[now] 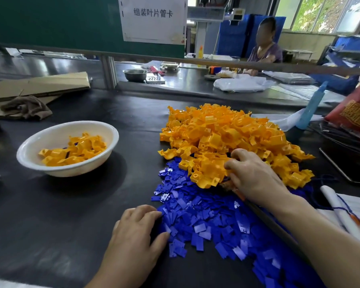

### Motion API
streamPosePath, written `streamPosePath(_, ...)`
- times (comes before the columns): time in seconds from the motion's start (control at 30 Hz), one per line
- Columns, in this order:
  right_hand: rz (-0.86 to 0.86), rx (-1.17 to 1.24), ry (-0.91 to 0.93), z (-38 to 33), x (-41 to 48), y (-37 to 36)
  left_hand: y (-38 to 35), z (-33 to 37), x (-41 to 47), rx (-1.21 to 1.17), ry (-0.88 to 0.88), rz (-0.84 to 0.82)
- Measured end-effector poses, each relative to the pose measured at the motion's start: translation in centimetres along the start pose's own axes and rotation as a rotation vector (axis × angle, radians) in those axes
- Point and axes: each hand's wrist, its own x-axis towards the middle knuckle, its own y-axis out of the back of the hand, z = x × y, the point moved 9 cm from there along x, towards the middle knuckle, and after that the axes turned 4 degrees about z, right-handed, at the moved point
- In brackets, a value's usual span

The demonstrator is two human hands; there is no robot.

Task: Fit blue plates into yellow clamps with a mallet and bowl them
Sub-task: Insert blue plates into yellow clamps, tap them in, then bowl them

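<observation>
Nearest to me, the person's left hand lies palm down on the black table, fingers curled loosely at the left edge of the heap of blue plates; the fingertips touch the outermost plates, but I cannot tell whether any plate is actually pinched between them. The blue plates spread flat across the mat from that hand toward the right, running under the right forearm. A little farther in, the right hand reaches onto the near edge of the pile of yellow clamps, fingers bent down among the clamps where yellow meets blue; something orange-brown and a long dark shaft show beneath the palm and wrist, perhaps the mallet's handle, though the hand hides too much to be sure it is gripped. The yellow clamps are mounded high, just behind and overlapping the blue plates. To the left, well apart from both heaps, stands a white bowl holding a number of yellow clamps with bits of blue showing among them. Beyond it lie a brown rag and flattened cardboard. Farther back, a metal bowl sits on the next bench, and a seated person works below a paper sign.
</observation>
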Motion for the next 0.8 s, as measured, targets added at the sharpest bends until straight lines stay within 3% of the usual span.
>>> streamPosePath(0.27,0.191,0.201,-0.083,-0.6,-2.9,3.0,0.0,0.2,-0.1,0.038,-0.025,0.025)
streamPosePath(0.5,0.276,0.21,-0.175,-1.1,-3.9,5.0,0.2,0.4,-0.1,0.027,-0.039,0.05)
streamPosePath(0.6,0.316,0.473,-0.243,-1.6,-5.1,5.8,0.4,0.6,-0.2,0.025,-0.053,0.065)
streamPosePath(0.7,0.238,0.73,-0.389,-2.2,-6.6,5.1,0.5,0.5,-0.2,0.031,-0.048,0.057)
streamPosePath(0.8,0.113,1.059,-0.471,-4.2,-8.5,3.9,1.9,0.5,-0.5,-0.185,0.024,0.126)
